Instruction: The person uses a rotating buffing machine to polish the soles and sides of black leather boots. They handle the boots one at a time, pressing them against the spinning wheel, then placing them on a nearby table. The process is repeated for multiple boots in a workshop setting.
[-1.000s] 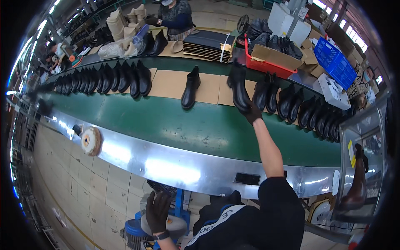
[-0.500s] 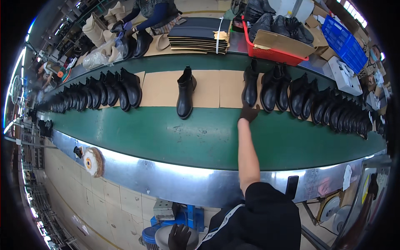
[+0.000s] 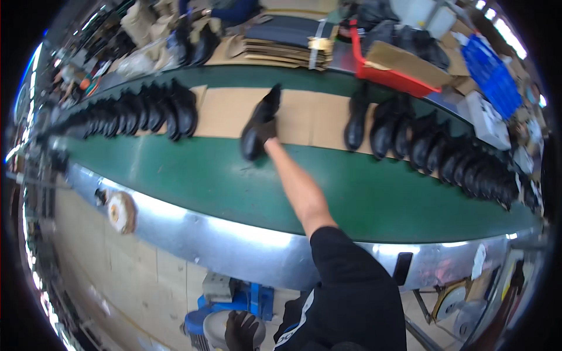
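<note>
My right hand (image 3: 266, 132), in a dark glove, reaches across the green conveyor belt (image 3: 193, 175) and grips a single black ankle boot (image 3: 257, 126), which is tilted off its sole above the brown cardboard strip (image 3: 225, 111). Low down by my body, my left hand (image 3: 241, 330), also gloved, rests on a round grey object on a blue machine (image 3: 205, 319); whether it grips it I cannot tell. A row of black boots (image 3: 146, 111) stands to the left of the held boot and another row of black boots (image 3: 433, 149) to the right.
Behind the belt lie a stack of flattened dark cartons (image 3: 290, 38), a red bin (image 3: 389, 76) and a blue crate (image 3: 489, 70). The belt's shiny metal edge (image 3: 234, 240) runs in front of me, with a round buffing wheel (image 3: 120, 212) at the left.
My right hand has left the boots on the right, moved left along the belt and taken hold of the lone boot, tilting it. The view has shifted closer.
</note>
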A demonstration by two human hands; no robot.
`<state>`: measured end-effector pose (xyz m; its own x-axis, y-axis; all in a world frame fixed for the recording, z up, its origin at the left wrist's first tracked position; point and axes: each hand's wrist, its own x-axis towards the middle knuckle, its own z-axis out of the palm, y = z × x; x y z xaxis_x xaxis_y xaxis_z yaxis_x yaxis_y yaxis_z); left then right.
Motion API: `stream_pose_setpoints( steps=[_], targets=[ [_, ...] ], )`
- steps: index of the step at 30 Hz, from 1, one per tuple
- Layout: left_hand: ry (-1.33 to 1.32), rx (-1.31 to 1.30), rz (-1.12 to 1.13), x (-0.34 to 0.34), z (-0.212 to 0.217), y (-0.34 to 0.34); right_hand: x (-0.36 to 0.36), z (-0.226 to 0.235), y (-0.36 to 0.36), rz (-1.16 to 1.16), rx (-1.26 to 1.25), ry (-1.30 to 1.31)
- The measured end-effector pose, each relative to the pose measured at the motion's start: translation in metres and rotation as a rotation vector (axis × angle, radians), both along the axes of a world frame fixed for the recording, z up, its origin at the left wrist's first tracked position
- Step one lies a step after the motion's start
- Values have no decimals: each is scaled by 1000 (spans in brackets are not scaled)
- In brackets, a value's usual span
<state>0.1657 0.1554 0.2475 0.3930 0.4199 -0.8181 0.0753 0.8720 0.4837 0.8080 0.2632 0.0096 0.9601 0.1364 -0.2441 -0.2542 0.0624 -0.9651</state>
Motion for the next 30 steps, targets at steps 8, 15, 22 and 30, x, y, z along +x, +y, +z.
stream_pose_setpoints(
  steps=[8, 15, 22, 30],
  targets=[
    [-621, -22, -136, 124, -60, 10, -329, 175, -185, 638, 160, -108],
    [-658, -68, -250, 33, -71, -48, -373, 306, -337, 987, -490, -662],
    [-574, -3, -522, -83, -98, -77, -433, 345, -309, 2095, -604, -717],
    [-705, 178, 443, -187, -134, -180, -540, 188, -412, 1715, -509, 478]
  ],
)
